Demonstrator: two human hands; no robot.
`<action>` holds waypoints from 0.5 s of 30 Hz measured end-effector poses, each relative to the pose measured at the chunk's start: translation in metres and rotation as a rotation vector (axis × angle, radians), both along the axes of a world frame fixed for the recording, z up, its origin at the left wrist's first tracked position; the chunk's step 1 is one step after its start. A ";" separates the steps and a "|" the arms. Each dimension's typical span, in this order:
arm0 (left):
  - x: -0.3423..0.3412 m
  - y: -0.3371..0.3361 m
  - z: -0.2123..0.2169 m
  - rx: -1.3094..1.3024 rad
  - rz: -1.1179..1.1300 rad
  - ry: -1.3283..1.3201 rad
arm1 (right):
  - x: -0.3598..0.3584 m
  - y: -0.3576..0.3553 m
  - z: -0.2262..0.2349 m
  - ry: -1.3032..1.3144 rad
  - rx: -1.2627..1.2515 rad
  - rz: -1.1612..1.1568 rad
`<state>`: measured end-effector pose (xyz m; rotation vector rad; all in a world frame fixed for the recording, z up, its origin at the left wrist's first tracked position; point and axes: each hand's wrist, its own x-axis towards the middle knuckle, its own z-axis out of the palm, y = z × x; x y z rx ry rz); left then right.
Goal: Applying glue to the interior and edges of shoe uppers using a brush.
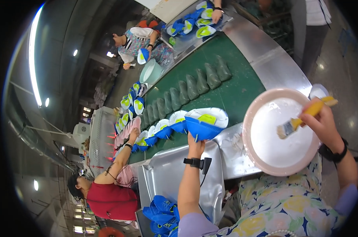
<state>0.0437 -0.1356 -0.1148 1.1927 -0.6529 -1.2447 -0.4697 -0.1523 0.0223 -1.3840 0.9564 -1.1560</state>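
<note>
The left hand (196,147) holds a blue upper (204,128) from below, at the near edge of the green belt (242,65); its fingers are clamped on the upper, though most of them are hidden beneath it. The upper's white-lined opening faces up, with a yellow-green patch showing inside. The right hand (324,118) has thumb and fingers clamped together on the yellow handle of a brush (291,127), whose pale bristles point left over the pink bowl (250,122). White liquid (271,146) fills much of the bowl; whether the bristles touch it cannot be told. The bowl sits on the metal edge of the bench, right of the upper. Beyond the upper, grey lasts (191,87) stand in a slanting row on the belt, and more uppers (162,128) line up to its left. A blue pile (161,211) lies below the metal tray (179,168), left of the forearm. A co-worker in red (112,199) reaches toward the belt at the left; across it, another co-worker (137,41) holds an upper near a pale green tub (150,73).
</note>
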 end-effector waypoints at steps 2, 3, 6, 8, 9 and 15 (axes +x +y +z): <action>-0.021 -0.039 0.010 0.040 0.175 0.095 | -0.015 0.004 -0.017 0.092 0.055 -0.067; 0.013 -0.046 -0.018 0.016 0.153 0.038 | -0.016 0.005 -0.020 0.114 0.103 -0.047; 0.026 -0.091 -0.051 0.130 0.202 0.071 | -0.024 0.015 -0.034 0.176 0.183 -0.065; 0.051 -0.103 -0.076 0.214 0.322 -0.027 | -0.017 0.010 -0.036 0.226 0.154 -0.120; 0.075 -0.098 -0.085 0.294 0.371 -0.239 | -0.015 0.006 -0.041 0.234 0.153 -0.049; 0.112 -0.021 -0.014 0.293 0.428 -1.269 | -0.053 -0.016 -0.056 0.404 -0.008 0.155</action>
